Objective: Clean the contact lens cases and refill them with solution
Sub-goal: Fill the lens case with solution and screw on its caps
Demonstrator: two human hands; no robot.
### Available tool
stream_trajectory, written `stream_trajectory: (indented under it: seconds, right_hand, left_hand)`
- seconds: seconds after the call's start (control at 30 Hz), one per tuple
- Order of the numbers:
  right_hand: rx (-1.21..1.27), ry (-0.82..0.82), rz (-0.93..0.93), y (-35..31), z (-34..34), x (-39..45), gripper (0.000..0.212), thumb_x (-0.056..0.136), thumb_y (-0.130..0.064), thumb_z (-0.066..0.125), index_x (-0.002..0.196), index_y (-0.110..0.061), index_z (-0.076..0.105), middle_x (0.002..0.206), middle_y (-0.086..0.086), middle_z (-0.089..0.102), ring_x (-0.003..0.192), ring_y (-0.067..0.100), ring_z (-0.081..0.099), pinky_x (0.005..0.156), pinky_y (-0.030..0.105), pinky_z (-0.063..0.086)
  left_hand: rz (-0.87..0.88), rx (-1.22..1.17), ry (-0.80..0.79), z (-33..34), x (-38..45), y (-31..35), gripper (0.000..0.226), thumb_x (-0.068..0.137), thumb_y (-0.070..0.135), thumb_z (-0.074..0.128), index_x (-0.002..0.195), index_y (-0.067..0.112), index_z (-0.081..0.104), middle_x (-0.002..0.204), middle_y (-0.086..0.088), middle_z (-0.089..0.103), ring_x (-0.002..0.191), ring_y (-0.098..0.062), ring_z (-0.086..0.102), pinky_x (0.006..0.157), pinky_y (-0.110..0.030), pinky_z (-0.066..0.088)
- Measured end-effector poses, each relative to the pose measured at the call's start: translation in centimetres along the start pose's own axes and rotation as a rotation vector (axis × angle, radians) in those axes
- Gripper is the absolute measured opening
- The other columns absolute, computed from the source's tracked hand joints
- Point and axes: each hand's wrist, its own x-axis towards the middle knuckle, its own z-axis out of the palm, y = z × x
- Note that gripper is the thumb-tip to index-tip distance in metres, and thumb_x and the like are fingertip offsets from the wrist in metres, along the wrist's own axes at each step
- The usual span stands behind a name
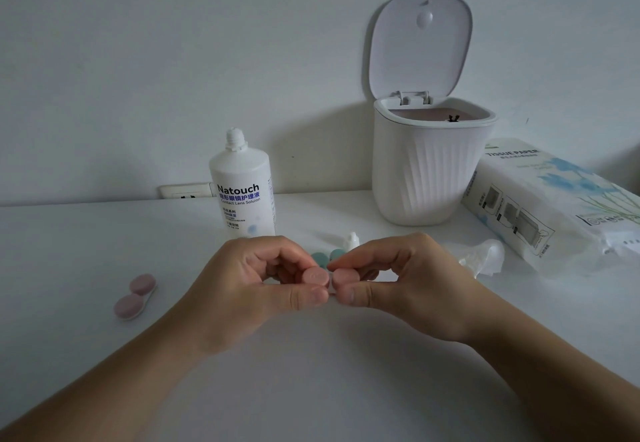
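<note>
Both hands hold one pink contact lens case point(327, 278) just above the white table, near its middle. My left hand point(256, 279) pinches the left cap between thumb and fingers; my right hand point(398, 279) pinches the right cap the same way. A second pink case point(135, 297) lies capped on the table to the left. A teal case point(327, 257) sits behind my fingers, partly hidden. The white solution bottle point(244, 188) stands uncapped behind my left hand, and its white cap point(351, 241) stands behind the teal case.
A white ribbed bin point(429, 168) with its lid up stands at the back right. A tissue paper pack point(554, 202) lies beside it, with a crumpled tissue point(481, 255) in front. A wall socket point(187, 191) sits behind the table's far edge.
</note>
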Motion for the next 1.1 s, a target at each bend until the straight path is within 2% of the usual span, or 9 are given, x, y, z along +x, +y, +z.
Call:
stream_trajectory:
  seconds: [0.17,0.27,0.37,0.47,0.6,0.7,0.83,0.97,1.1]
  right_hand:
    - [-0.062,-0.022,0.003,0.1,-0.3,-0.1,0.022,0.077,-0.03,0.084,0.098,-0.024,0.081,0.089,-0.01,0.078,0.078,-0.001,0.067,0.078,0.021,0.055]
    - [-0.157,-0.03,0.027,0.4,-0.3,0.0,0.02,0.077,-0.027,0.087,0.096,-0.028,0.08,0.085,-0.014,0.076,0.074,-0.004,0.065,0.072,0.011,0.049]
    - [-0.211,-0.046,0.059,0.6,-0.1,0.1,0.018,0.076,-0.028,0.086,0.093,-0.029,0.08,0.083,-0.009,0.075,0.07,0.005,0.063,0.068,0.015,0.049]
    - [-0.211,-0.064,0.073,0.9,-0.1,0.1,0.017,0.073,-0.034,0.084,0.088,-0.029,0.078,0.081,-0.007,0.072,0.066,0.004,0.057,0.064,0.02,0.048]
    - [-0.254,-0.098,0.088,1.2,0.4,0.2,0.017,0.07,-0.042,0.075,0.084,-0.032,0.075,0.079,-0.006,0.068,0.062,0.001,0.052,0.06,0.024,0.047]
    - [-0.272,-0.121,0.08,1.5,0.6,0.2,0.013,0.072,-0.038,0.075,0.084,-0.031,0.074,0.076,-0.008,0.065,0.061,-0.002,0.051,0.059,0.019,0.044]
    - [-0.3,-0.129,0.048,1.7,0.6,0.2,0.01,0.074,-0.034,0.077,0.083,-0.031,0.074,0.077,-0.008,0.064,0.061,-0.001,0.051,0.058,0.014,0.04]
    - [-0.311,-0.11,0.044,2.1,0.5,0.3,0.01,0.074,-0.03,0.079,0.082,-0.031,0.073,0.077,-0.012,0.064,0.063,-0.001,0.052,0.059,0.012,0.04]
    - [-0.327,-0.058,0.031,2.6,0.7,0.4,0.011,0.072,-0.036,0.076,0.083,-0.034,0.073,0.076,-0.012,0.065,0.062,-0.001,0.054,0.058,0.012,0.042]
  left_hand:
    - [-0.058,0.02,-0.043,-0.1,0.0,-0.2,0.027,0.064,0.033,0.087,0.086,0.021,0.078,0.086,-0.007,0.077,0.077,-0.013,0.068,0.074,-0.022,0.054]
    - [-0.086,0.142,-0.054,0.0,0.0,-0.4,0.021,0.067,0.031,0.085,0.087,0.027,0.078,0.085,-0.004,0.076,0.072,-0.01,0.063,0.07,-0.025,0.052]
    - [-0.068,0.263,-0.06,-0.2,-0.2,-0.5,0.024,0.066,0.047,0.081,0.086,0.033,0.076,0.082,-0.003,0.072,0.071,-0.021,0.061,0.069,-0.037,0.052]
    - [-0.069,0.3,-0.079,-0.3,-0.3,-0.6,0.028,0.067,0.052,0.077,0.088,0.033,0.075,0.082,-0.004,0.07,0.072,-0.024,0.059,0.068,-0.039,0.05]
    - [-0.106,0.322,-0.135,-0.5,-0.2,-0.9,0.021,0.072,0.042,0.083,0.088,0.032,0.074,0.084,-0.004,0.069,0.076,-0.025,0.06,0.07,-0.038,0.05]
    - [-0.131,0.323,-0.157,-0.6,0.0,-1.0,0.02,0.075,0.022,0.089,0.087,0.032,0.075,0.089,-0.002,0.071,0.083,-0.022,0.065,0.078,-0.035,0.052]
    - [-0.118,0.324,-0.186,-0.7,0.0,-1.0,0.019,0.076,0.018,0.088,0.087,0.028,0.077,0.093,-0.002,0.072,0.087,-0.021,0.068,0.084,-0.04,0.054]
    - [-0.037,0.424,-0.188,-0.6,0.0,-1.3,0.017,0.077,0.023,0.087,0.089,0.027,0.076,0.088,0.003,0.069,0.08,-0.017,0.065,0.078,-0.041,0.053]
    - [0.02,0.513,-0.156,-0.6,0.1,-1.8,0.018,0.076,0.038,0.084,0.089,0.029,0.074,0.083,0.009,0.065,0.075,-0.014,0.062,0.071,-0.038,0.053]
